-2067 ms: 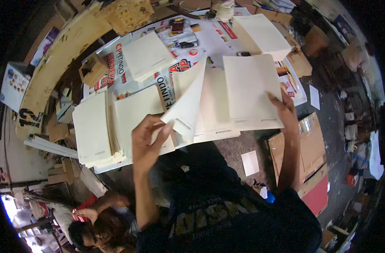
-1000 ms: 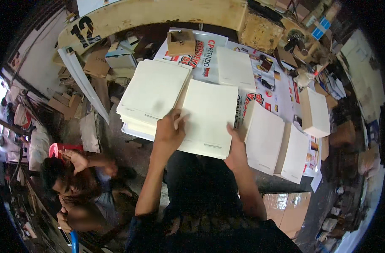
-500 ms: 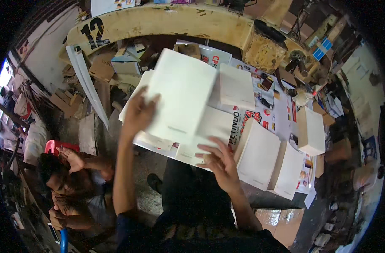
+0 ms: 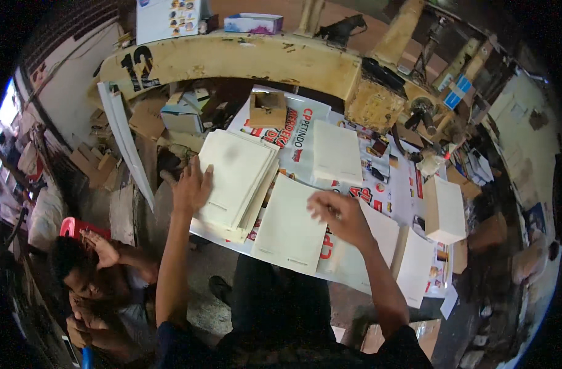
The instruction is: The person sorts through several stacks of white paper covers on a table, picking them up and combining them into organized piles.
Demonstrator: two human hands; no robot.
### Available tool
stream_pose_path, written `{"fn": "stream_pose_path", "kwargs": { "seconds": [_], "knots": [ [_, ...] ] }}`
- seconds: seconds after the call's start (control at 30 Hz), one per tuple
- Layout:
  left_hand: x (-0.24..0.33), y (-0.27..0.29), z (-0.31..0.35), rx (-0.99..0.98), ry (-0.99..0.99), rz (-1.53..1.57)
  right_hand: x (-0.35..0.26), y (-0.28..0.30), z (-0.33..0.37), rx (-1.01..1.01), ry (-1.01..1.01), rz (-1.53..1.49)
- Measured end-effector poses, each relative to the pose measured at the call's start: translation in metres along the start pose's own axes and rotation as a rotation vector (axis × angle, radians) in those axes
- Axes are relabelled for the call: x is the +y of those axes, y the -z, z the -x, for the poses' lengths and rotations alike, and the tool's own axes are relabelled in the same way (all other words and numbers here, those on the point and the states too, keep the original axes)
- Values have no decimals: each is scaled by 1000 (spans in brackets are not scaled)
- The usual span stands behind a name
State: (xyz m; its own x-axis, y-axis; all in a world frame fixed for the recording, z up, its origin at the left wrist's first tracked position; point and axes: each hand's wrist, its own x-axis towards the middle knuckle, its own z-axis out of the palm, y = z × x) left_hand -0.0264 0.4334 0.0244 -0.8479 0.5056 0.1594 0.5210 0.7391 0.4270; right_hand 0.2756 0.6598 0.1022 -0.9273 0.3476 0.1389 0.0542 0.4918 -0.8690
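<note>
My left hand (image 4: 193, 186) rests against the left edge of a pile of cream paper sheets (image 4: 238, 175), its fingers lying open along the edge. The pile is uneven, with lower sheets sticking out at its right side. Right of it lies another cream paper stack (image 4: 290, 224), flat on the printed banner. Over that stack's right side my right hand (image 4: 342, 215) hangs with fingers loosely bent and apart, holding nothing I can see. Further right are two more paper stacks (image 4: 379, 230) (image 4: 414, 264), the first partly behind my right forearm.
A paper stack (image 4: 337, 150) and a thicker block (image 4: 444, 209) lie on the printed banner (image 4: 314, 114). A small open cardboard box (image 4: 268, 109) stands at the back, before a yellow machine beam (image 4: 231, 58). Another person (image 4: 102, 283) sits at the lower left.
The sheet my left hand held up is down on the left pile, and that hand is at the pile's edge. My right hand has moved up and right. The view has shifted.
</note>
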Motion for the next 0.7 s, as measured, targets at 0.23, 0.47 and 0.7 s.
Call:
{"fn": "stream_pose_path", "kwargs": {
  "seconds": [0.23, 0.47, 0.7],
  "knots": [
    [7, -3, -3, 25, -21, -1, 85, -20, -118, 129, 387, 311],
    [-4, 1, 1, -9, 15, -140, 126, -54, -130, 217, 486, 496],
    [14, 2, 13, 420, -119, -61, 122, -44, -125, 179, 446, 526]
  ]
}}
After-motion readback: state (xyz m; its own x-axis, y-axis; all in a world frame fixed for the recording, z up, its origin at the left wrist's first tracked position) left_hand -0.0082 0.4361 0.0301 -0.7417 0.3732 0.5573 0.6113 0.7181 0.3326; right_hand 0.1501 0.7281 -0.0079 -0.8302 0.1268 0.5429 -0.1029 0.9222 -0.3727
